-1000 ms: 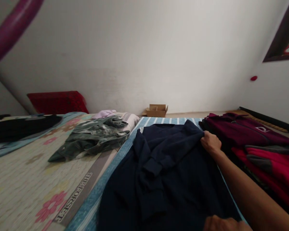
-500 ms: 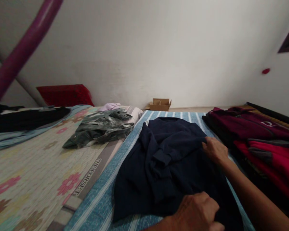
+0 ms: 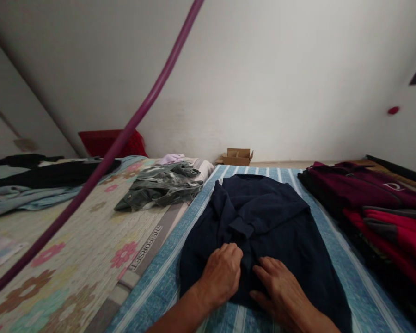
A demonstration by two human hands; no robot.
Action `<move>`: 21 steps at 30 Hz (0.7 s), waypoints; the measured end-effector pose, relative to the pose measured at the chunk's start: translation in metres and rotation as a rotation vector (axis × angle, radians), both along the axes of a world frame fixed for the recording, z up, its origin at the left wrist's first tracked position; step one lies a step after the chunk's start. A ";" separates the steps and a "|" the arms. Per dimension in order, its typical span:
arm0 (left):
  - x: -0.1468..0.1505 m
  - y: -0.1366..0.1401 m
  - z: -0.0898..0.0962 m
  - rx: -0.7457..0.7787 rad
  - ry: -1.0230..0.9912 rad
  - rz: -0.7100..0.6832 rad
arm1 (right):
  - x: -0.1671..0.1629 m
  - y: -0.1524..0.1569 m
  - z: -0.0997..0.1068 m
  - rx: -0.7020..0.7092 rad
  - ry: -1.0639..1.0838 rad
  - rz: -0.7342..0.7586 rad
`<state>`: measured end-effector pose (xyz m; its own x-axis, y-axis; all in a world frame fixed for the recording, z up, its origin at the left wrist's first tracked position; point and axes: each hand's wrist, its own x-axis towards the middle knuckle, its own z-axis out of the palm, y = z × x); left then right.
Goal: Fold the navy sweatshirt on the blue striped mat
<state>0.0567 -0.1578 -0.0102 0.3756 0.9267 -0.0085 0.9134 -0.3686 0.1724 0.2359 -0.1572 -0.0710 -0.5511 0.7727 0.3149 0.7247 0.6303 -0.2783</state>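
Observation:
A dark navy sweatshirt lies spread on a blue-and-white striped cloth, collar toward the wall and sleeves folded across its front. My left hand is on the lower middle of the sweatshirt, its fingers curled closed on the fabric; the fingertips are hidden. Just to its right, my right hand rests on the same garment with thumb and fingers apart. Near the hands, the hem and one sleeve cuff show.
Maroon and red folded clothes are stacked on the right. A crumpled grey-green garment lies left on a flowered bedcover. Dark and light-blue clothes are farther left. A purple pole crosses the foreground; a cardboard box stands by the wall.
My right hand has left the sweatshirt's right side and come down toward its lower middle. My left hand has moved left and up the garment. The sweatshirt's right sleeve now lies folded inward.

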 end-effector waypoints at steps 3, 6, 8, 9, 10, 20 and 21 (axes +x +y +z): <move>-0.019 0.026 0.022 0.083 -0.157 0.157 | 0.002 -0.003 -0.015 0.078 0.019 -0.018; -0.059 0.065 0.059 0.346 -0.253 0.424 | 0.004 -0.007 -0.022 0.072 -0.012 0.007; -0.089 0.092 0.083 0.617 -0.265 0.701 | 0.004 -0.009 -0.021 0.055 -0.039 0.028; -0.102 0.104 0.092 0.725 -0.286 0.809 | 0.004 -0.009 -0.020 0.049 -0.045 0.036; -0.111 0.113 0.097 0.781 -0.309 0.858 | 0.003 -0.010 -0.018 0.051 -0.045 0.048; -0.086 0.076 0.014 0.411 0.029 0.525 | -0.014 -0.015 -0.027 0.437 0.079 0.169; -0.085 0.069 0.007 0.330 0.073 0.565 | -0.016 -0.016 -0.028 0.470 0.089 0.160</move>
